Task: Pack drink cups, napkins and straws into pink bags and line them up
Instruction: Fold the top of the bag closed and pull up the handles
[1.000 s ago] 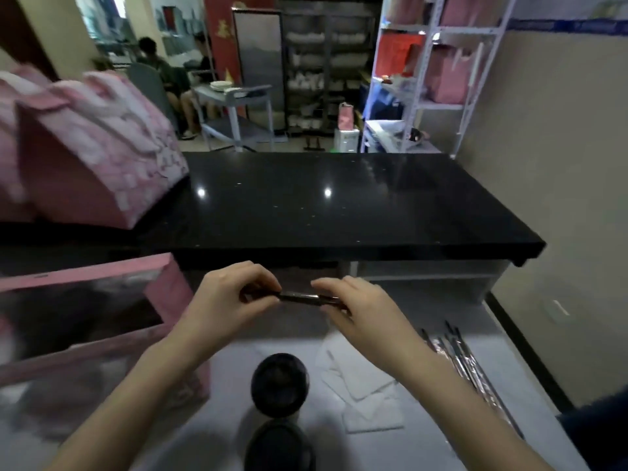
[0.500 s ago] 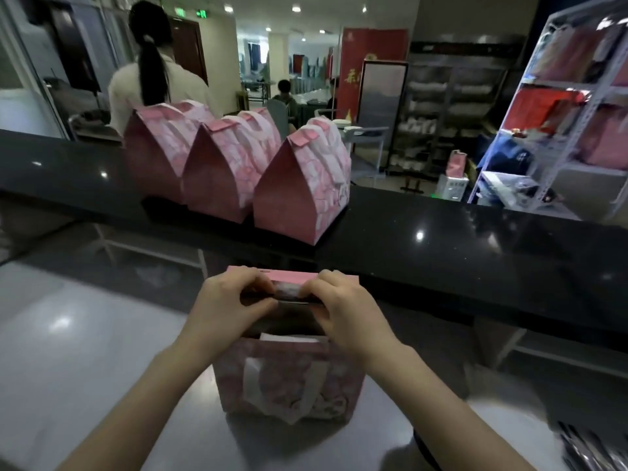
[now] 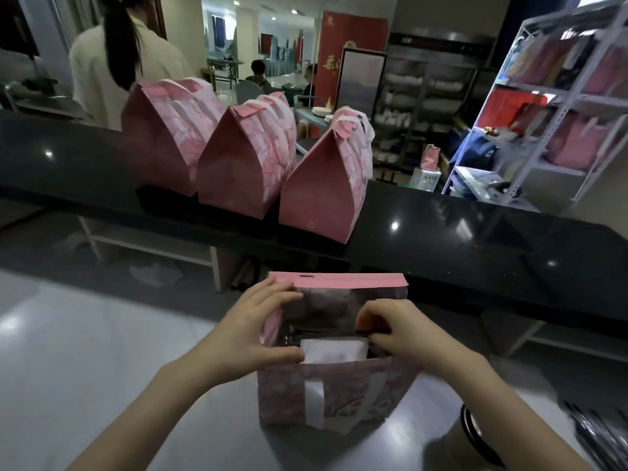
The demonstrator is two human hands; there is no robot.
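The open pink bag (image 3: 334,389) is gripped at its left edge by the left hand (image 3: 253,329); beside it, a dark straw (image 3: 331,333) is pinched by the right hand (image 3: 396,329) over the mouth.

One head-worn wide-angle view only, so nothing is shared with another; it looks forward and slightly down from just above the open pink paper bag (image 3: 334,389) on the grey worktop (image 3: 102,368); the raised glossy black counter (image 3: 475,246) crosses mid-frame, tilted; shelving and room lie beyond.
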